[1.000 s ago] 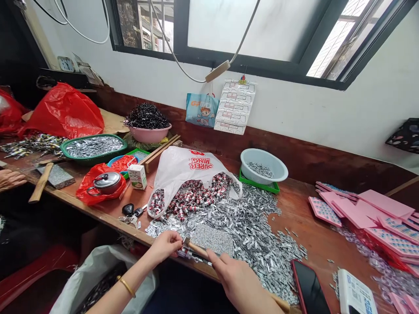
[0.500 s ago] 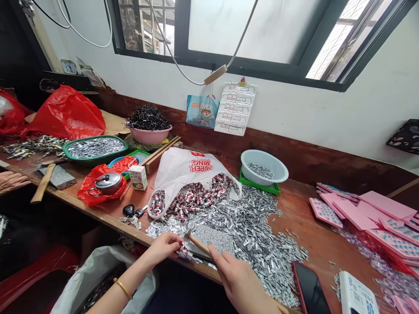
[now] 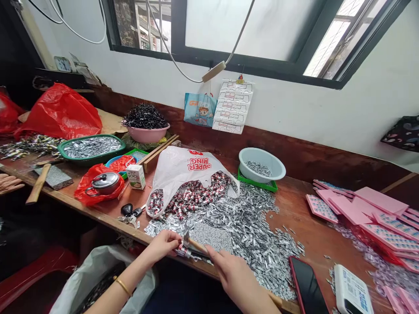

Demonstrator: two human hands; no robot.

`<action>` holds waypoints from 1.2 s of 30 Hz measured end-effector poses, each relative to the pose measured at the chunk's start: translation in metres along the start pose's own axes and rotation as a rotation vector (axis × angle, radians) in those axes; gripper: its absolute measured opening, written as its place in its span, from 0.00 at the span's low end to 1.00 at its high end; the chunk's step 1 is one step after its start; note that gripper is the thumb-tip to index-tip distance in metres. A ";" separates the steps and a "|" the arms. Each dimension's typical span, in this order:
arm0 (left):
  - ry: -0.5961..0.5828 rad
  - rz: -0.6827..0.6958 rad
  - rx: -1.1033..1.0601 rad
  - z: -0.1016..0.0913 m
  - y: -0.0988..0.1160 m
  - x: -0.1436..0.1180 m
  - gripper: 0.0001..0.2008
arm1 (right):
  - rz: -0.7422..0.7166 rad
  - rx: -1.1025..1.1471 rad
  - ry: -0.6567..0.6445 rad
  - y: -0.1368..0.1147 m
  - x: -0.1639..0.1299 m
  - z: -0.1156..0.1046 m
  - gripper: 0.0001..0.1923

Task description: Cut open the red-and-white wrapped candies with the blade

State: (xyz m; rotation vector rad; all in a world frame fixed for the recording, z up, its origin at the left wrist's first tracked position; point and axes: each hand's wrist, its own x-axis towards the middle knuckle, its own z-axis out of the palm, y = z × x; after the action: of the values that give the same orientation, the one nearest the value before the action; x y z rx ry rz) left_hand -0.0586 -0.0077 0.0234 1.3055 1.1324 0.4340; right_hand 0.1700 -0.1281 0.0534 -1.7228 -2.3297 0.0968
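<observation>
**A:** Left hand is pinched shut on a small red-and-silver metal clip at the near table edge — light, stiff, probably slippery, so hold it by its sides. Right hand is closed round a wooden-handled hammer.

**B:** And the containers?

**A:** The white plastic bag spills more clips; the pale blue bowl far right holds silver bits.

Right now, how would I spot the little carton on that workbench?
Start at the big white plastic bag spilling red-and-silver pieces mid-bench. Just left of it, beside the small lidded pot on red plastic, stands the carton: the only upright white box, printed green.
</observation>
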 end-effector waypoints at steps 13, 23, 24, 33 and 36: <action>0.285 0.690 -0.099 0.040 0.026 -0.044 0.09 | 0.221 -0.013 0.450 0.030 -0.023 0.034 0.19; 0.215 0.449 -0.092 0.060 0.030 -0.045 0.15 | 0.147 0.540 0.438 -0.028 -0.001 -0.005 0.17; 0.201 0.421 -0.098 0.060 0.030 -0.046 0.17 | 0.201 0.610 0.412 -0.027 -0.001 -0.004 0.19; 0.071 0.458 0.025 0.068 0.040 -0.055 0.16 | 0.517 1.359 0.168 -0.015 -0.002 0.013 0.28; -0.031 0.325 -0.142 0.075 0.044 -0.053 0.16 | 0.568 1.560 0.135 -0.018 0.002 0.015 0.30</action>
State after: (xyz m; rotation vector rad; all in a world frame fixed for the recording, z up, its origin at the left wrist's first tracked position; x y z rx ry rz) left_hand -0.0045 -0.0772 0.0742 1.3691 0.8478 0.7176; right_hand 0.1492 -0.1306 0.0423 -1.2334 -0.8538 1.3613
